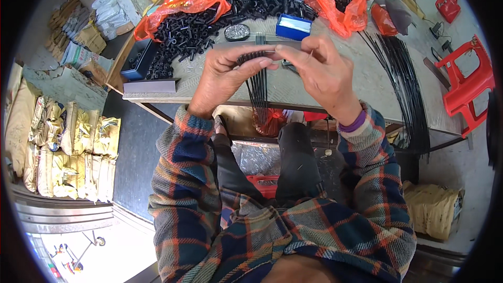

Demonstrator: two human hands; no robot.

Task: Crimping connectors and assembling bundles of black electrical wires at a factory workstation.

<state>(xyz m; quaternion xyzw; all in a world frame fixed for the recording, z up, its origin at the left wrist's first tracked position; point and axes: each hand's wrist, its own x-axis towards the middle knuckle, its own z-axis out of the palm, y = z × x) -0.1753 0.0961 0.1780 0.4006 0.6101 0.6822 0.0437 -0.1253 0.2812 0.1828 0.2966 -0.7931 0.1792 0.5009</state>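
Single head-worn fisheye view, looking steeply down from above the seated person; near edge shows the plaid-sleeved forearms, far edge the cluttered grey worktable. Hands sit close, centre frame; edges bend at rim.

I cannot see what my right hand pinches; my left hand covers the thin black rods' tops.

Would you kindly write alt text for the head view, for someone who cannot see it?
Seen from above, the left hand and right hand hold a bunch of thin black rods over a grey table. Behind lie a heap of small black parts and orange bags.
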